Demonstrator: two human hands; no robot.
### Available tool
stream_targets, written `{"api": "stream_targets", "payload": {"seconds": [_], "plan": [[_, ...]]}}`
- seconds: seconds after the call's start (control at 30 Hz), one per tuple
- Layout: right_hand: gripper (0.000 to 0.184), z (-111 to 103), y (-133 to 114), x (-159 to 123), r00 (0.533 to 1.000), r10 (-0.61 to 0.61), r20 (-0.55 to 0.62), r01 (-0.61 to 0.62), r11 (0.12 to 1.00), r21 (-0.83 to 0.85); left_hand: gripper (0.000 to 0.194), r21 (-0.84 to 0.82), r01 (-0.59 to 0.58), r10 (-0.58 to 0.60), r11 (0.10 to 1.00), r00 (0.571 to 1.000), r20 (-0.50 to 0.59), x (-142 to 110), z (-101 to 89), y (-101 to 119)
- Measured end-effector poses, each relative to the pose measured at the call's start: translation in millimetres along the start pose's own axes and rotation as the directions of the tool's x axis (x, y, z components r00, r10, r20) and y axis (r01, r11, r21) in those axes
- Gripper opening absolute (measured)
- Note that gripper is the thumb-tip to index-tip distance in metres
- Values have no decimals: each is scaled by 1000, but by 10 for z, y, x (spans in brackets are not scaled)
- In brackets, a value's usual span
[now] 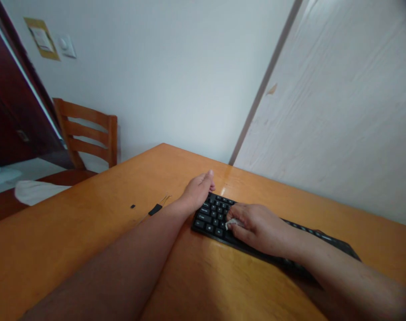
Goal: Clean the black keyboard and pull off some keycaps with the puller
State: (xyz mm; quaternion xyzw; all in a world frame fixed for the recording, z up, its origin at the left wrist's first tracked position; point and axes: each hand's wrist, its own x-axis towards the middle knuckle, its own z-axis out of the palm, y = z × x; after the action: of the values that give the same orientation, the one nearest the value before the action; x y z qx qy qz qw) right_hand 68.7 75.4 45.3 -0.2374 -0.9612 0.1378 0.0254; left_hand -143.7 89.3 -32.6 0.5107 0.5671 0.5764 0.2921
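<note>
A black keyboard (213,216) lies on the orange wooden table (89,236), close to the wall. My left hand (198,189) grips the keyboard's far left corner, fingers curled over its edge. My right hand (256,225) rests on the keys with its fingers pinched on a small white wipe or tissue (232,222), pressed against the keys. My right forearm covers much of the keyboard's right half.
Two small black bits lie on the table left of the keyboard: a strip (155,209) and a tiny piece (133,206). A wooden chair (85,133) stands at the table's far side, with a white cloth (35,191) nearby. A white wall panel (339,116) runs along the right.
</note>
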Motion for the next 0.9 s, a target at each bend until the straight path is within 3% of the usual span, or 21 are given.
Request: {"api": "stream_targets", "payload": {"seconds": [0.9], "plan": [[7, 134, -272, 588, 995, -101, -6, 101, 995, -17, 69, -58, 50, -52, 997, 998, -28, 97, -5, -146]]}}
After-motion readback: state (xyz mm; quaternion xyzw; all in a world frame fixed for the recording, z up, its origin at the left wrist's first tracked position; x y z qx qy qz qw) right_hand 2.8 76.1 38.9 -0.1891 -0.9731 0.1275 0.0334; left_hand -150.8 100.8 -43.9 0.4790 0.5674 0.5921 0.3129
